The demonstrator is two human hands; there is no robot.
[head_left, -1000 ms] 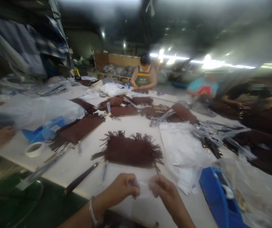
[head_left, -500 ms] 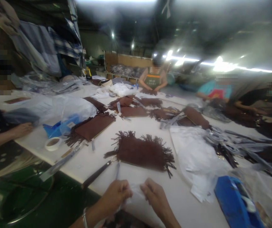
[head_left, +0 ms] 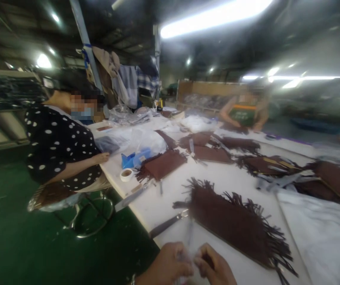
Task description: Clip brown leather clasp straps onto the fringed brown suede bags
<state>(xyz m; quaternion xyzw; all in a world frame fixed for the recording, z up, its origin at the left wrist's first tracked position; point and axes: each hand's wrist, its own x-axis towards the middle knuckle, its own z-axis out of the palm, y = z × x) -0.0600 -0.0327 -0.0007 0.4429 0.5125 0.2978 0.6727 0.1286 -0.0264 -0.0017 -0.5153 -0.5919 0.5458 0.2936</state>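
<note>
Right now, watching from far off, I have both bare hands low in view over the near edge of the white-topped table (head_left: pixel 170 200). My left hand (head_left: pixel 172 263), with a silvery band at its wrist, and my right hand (head_left: pixel 213 263) are held close together, thumbs and fingers curled in. Something pale and see-through shows between the fingertips, but it is too blurred for me to tell what it is or whether either hand grips it.

Just beyond them, the flat, dark brown, fringed pouch (head_left: pixel 231 223) lies slantwise on the tabletop, clear of my fingers. A dark brown wrist strap (head_left: pixel 167 225) with a metal clasp runs from its left corner towards the table's edge.

Farther left, I see another brown fringed pouch (head_left: pixel 165 164), near a white roll of tape (head_left: pixel 126 180) and a bright blue plastic object (head_left: pixel 134 159). A co-worker in a black top with white dots (head_left: pixel 60 138) sits there, and a person in a green apron (head_left: pixel 244 114) is across the table. Crumpled white sheeting (head_left: pixel 321 229) spreads at my right.
</note>
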